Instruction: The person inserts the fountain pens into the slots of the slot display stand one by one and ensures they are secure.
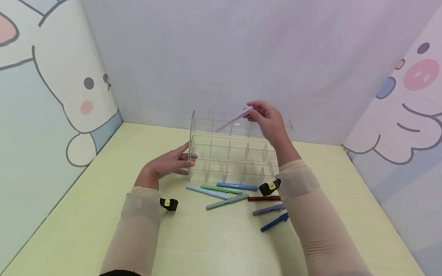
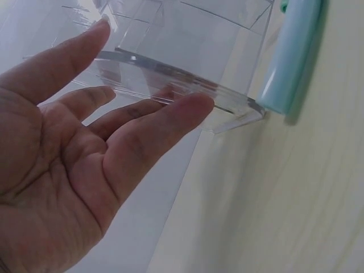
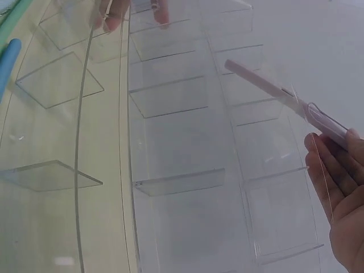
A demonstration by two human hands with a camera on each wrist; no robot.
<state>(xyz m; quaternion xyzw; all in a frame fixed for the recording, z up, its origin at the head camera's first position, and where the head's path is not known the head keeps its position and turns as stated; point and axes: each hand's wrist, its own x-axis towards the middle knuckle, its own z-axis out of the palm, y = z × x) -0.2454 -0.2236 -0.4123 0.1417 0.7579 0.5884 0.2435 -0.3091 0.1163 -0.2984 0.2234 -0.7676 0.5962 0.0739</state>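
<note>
While our right hand pinches a pale-pink pen by its clip end near the top tier of the clear rack, a slipping pinch could drop it. Our left hand, fingers spread, touches the rack's left end; we count one rack, one held pen, seven visible pens on the bench.

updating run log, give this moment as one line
right hand: pinches slim lilac pen near clear plastic compartmented rack | left hand: touches rack's left side | yellow table: slim pens in mixed colours before rack
</note>
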